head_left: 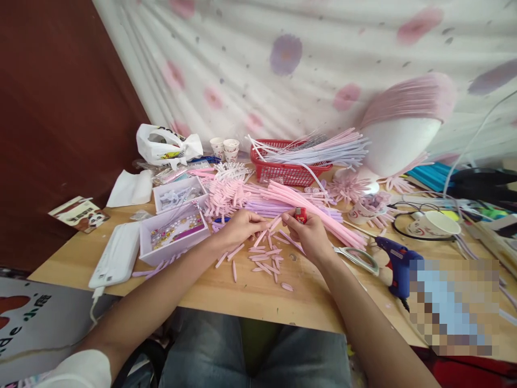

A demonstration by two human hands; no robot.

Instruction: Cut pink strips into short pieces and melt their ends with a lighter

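Left hand (241, 227) and right hand (309, 234) fingertips pinch a chenille piece (275, 222), right gripping a lighter (300, 215); cut pieces (263, 257) lie toward the bench's front edge (242, 302); long stems (323, 215) remain.

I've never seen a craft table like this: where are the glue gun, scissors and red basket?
Blue glue gun (399, 263), head view: body.
Scissors (374, 266), head view: handle loop.
Red basket (288, 174), head view: front wall.
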